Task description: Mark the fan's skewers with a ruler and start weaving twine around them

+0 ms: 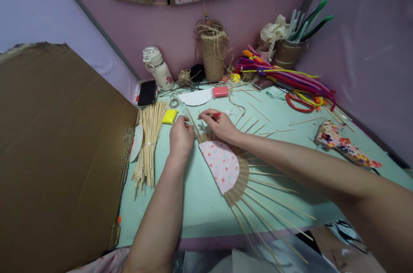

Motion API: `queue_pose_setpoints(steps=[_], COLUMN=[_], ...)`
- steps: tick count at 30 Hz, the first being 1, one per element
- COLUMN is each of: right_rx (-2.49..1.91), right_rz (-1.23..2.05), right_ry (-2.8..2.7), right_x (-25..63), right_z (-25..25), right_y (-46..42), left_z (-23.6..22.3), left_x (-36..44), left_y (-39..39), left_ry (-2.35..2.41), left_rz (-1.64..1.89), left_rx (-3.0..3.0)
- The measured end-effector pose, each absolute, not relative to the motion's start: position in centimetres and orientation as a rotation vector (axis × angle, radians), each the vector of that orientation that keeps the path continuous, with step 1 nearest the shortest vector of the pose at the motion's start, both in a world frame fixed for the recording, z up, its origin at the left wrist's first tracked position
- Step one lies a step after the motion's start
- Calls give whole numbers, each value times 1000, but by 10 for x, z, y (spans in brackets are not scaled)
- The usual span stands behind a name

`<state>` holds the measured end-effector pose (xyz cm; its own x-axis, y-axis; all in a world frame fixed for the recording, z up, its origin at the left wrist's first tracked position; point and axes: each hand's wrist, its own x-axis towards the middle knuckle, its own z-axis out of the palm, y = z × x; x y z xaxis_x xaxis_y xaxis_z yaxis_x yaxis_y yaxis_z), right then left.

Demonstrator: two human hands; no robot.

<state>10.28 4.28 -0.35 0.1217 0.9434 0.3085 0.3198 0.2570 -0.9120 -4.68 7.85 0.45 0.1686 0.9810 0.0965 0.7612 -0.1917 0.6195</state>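
A half-round woven piece (237, 187) with a spotted pink half-circle (221, 163) in its middle lies on the table. Thin wooden sticks (274, 208) fan out from its curved edge. My left hand (181, 135) is closed at its upper left end, with the fingertips on a clear ruler (192, 123) laid along the sticks there. My right hand (222, 126) pinches a red pen (214, 115), its tip near the sticks just right of the ruler. The fingers partly cover the ruler and the pen.
Left of my arms lie a bundle of sticks (149, 139) and a yellow packet (169, 116), beside a tall cardboard sheet (64, 157). Behind stand a bottle (158, 69) and a twine cone (213, 53). Pipe cleaners (284, 75), scissors (300, 103) and a glue gun (345, 142) are on the right.
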Motion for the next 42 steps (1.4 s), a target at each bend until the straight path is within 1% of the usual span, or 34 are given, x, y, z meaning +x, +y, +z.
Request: queue_pose_setpoints(steps=[4,16,22,42], right_rx=[-1301,-1276,-1256,-1321], right_rz=[763,758,808,791], right_ry=[-1353,-1350,-1302,-1290], right_x=[102,101,100,100], right_z=[-3,-6,-8,-11], right_y=[44,46,47,49], left_z=[5,9,8,5], left_x=[-47,-46,-46,-46], left_y=[78,76,76,78], left_ry=[1669,1631,1636,1627], left_rz=[676,693,678,681], left_rx=[2009,1965,1959,1980])
